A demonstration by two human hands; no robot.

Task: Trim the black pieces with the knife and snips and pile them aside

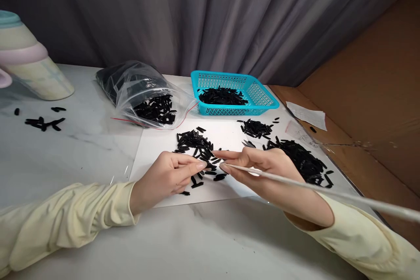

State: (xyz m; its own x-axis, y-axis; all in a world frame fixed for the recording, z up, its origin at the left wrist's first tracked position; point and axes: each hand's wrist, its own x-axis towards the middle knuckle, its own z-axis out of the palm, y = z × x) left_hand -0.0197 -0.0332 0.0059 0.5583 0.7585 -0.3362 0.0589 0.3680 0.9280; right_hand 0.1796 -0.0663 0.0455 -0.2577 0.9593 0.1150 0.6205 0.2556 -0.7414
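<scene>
White strand (295,182) — cut off rightward — hides part of the right hand (278,164).

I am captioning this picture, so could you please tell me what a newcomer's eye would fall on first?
Probably the bright blue, rectangular plastic basket at the back of the marble-patterned white table, holding slender black pieces. Next, the bare left hand and right hand in pale yellow sleeves, close together over a flat white sheet strewn with more. At far left stands a pastel tumbler with a pink band.
</scene>
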